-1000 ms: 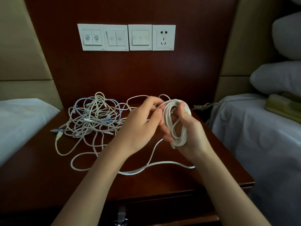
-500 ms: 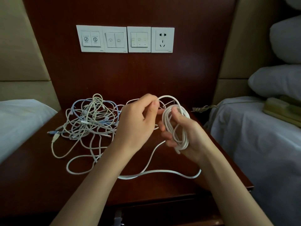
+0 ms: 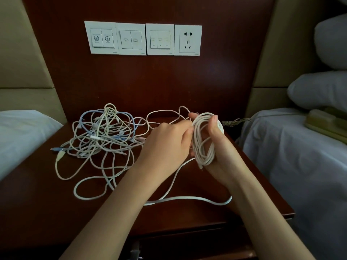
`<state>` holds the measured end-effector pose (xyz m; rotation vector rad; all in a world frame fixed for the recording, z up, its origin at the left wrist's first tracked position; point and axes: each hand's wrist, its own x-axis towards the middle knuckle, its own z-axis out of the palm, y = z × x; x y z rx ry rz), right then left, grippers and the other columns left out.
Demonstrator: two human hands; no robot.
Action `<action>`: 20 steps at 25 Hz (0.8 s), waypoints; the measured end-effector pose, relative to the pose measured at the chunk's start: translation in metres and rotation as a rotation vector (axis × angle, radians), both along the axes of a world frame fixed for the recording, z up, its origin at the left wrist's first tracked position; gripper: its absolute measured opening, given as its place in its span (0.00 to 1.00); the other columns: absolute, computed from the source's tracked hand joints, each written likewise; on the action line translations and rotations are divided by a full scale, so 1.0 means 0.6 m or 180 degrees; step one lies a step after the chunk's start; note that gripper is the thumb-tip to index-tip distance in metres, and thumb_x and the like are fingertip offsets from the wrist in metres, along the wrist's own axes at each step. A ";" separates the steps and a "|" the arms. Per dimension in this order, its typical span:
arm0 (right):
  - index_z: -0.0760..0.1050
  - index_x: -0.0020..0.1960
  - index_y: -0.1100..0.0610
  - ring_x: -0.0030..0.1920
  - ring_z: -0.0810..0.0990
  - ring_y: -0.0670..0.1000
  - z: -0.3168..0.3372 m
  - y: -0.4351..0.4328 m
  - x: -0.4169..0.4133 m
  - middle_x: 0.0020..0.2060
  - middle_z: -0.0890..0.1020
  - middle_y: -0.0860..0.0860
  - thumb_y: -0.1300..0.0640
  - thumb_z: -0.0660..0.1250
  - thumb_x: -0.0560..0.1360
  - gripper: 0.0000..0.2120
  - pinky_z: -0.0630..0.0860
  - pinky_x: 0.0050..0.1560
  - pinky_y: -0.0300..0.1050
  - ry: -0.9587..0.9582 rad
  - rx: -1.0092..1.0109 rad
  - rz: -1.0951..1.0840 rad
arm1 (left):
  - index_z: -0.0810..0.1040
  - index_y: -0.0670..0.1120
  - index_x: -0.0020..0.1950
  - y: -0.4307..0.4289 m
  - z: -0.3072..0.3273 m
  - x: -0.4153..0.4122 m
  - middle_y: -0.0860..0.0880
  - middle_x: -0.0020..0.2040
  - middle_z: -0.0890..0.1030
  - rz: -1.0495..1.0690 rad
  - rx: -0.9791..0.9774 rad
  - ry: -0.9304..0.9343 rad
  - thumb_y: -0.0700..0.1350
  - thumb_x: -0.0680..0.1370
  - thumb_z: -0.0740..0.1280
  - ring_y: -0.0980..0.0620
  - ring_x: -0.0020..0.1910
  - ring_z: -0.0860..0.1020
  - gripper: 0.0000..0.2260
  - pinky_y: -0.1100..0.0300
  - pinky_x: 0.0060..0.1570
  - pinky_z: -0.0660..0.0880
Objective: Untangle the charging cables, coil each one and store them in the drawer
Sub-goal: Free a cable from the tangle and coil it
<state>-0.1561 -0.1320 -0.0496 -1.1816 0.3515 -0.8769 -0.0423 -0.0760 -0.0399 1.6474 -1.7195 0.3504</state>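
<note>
White and blue tangle (image 3: 101,136): heaped centre-left on the nightstand (image 3: 37,203).
Left hand (image 3: 165,145): mid-frame, back up, fingers curled, pinching a strand at the left edge of the white coil (image 3: 203,139); fingertips partly hidden.
Right hand (image 3: 223,152): right of centre, clasping the coil, thumb over top.
Loose tail (image 3: 187,198): lower centre.
Drawer (image 3: 187,246): bottom edge, cut off, dim.

1. On the far wall before me: three white switch plates (image 3: 129,39), with a socket (image 3: 188,40) just right of them.
2. Right: white pillows (image 3: 319,89) and a beige telephone (image 3: 326,124) on the right bed (image 3: 300,166).
3. Left: another white-sheeted bed (image 3: 20,136).
4. Between them: a dark wooden nightstand (image 3: 37,194).
</note>
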 end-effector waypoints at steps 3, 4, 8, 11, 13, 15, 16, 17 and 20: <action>0.76 0.59 0.51 0.31 0.75 0.48 0.012 0.002 -0.005 0.36 0.78 0.53 0.41 0.48 0.77 0.24 0.75 0.29 0.40 -0.0643 0.0394 0.0200 | 0.71 0.57 0.64 0.004 0.000 0.011 0.56 0.32 0.77 -0.0498 0.0412 0.0530 0.53 0.81 0.53 0.57 0.33 0.77 0.14 0.60 0.40 0.71; 0.78 0.57 0.50 0.32 0.76 0.48 0.015 -0.001 -0.008 0.38 0.77 0.54 0.41 0.50 0.76 0.23 0.75 0.29 0.40 -0.0903 0.0572 0.0184 | 0.64 0.61 0.70 0.004 -0.003 0.019 0.56 0.33 0.79 -0.0610 0.0553 0.0652 0.54 0.81 0.53 0.58 0.34 0.78 0.17 0.61 0.41 0.72; 0.81 0.51 0.49 0.51 0.80 0.52 0.023 -0.026 -0.031 0.54 0.81 0.54 0.41 0.52 0.77 0.21 0.75 0.49 0.52 -0.1628 0.1322 -0.0207 | 0.58 0.63 0.71 0.004 -0.025 0.045 0.52 0.33 0.77 -0.0817 0.0658 0.0782 0.50 0.81 0.55 0.54 0.33 0.76 0.18 0.59 0.36 0.71; 0.76 0.52 0.52 0.48 0.83 0.53 0.021 -0.028 -0.035 0.45 0.85 0.51 0.42 0.49 0.80 0.21 0.71 0.55 0.56 -0.1940 0.1612 -0.0256 | 0.69 0.58 0.63 0.006 -0.022 0.047 0.55 0.31 0.73 -0.0870 0.0387 0.0240 0.46 0.81 0.55 0.57 0.33 0.74 0.13 0.61 0.33 0.69; 0.75 0.50 0.54 0.36 0.82 0.49 0.021 -0.029 -0.032 0.35 0.81 0.50 0.43 0.49 0.80 0.20 0.77 0.52 0.51 -0.2065 0.1651 -0.0234 | 0.74 0.54 0.63 0.009 -0.017 0.048 0.60 0.34 0.74 -0.0751 0.0318 -0.0129 0.41 0.80 0.57 0.62 0.34 0.74 0.15 0.62 0.35 0.72; 0.72 0.51 0.54 0.29 0.74 0.46 0.020 -0.032 -0.031 0.31 0.75 0.50 0.42 0.49 0.80 0.19 0.77 0.37 0.40 -0.1931 0.1528 -0.0277 | 0.77 0.53 0.60 0.011 -0.013 0.045 0.57 0.36 0.77 -0.0827 0.0197 -0.0619 0.38 0.76 0.55 0.58 0.34 0.77 0.19 0.56 0.33 0.76; 0.71 0.52 0.54 0.27 0.71 0.45 0.020 -0.034 -0.031 0.31 0.73 0.51 0.42 0.48 0.80 0.19 0.72 0.31 0.36 -0.1789 0.1442 -0.0335 | 0.79 0.52 0.58 0.013 -0.010 0.040 0.55 0.35 0.78 -0.0937 0.0136 -0.0892 0.38 0.73 0.54 0.54 0.33 0.78 0.20 0.56 0.30 0.76; 0.70 0.54 0.55 0.27 0.69 0.45 0.019 -0.036 -0.031 0.31 0.72 0.51 0.43 0.48 0.80 0.19 0.68 0.28 0.35 -0.1643 0.1359 -0.0388 | 0.80 0.51 0.56 0.014 -0.008 0.035 0.54 0.35 0.78 -0.1047 0.0082 -0.1104 0.39 0.72 0.53 0.53 0.31 0.78 0.21 0.56 0.27 0.76; 0.70 0.55 0.55 0.26 0.68 0.44 0.020 -0.034 -0.029 0.32 0.72 0.51 0.45 0.50 0.81 0.17 0.65 0.24 0.34 -0.1170 0.1110 -0.0443 | 0.81 0.51 0.53 0.021 -0.003 0.034 0.54 0.34 0.79 -0.1258 0.0005 -0.1316 0.39 0.72 0.55 0.54 0.30 0.78 0.18 0.56 0.25 0.75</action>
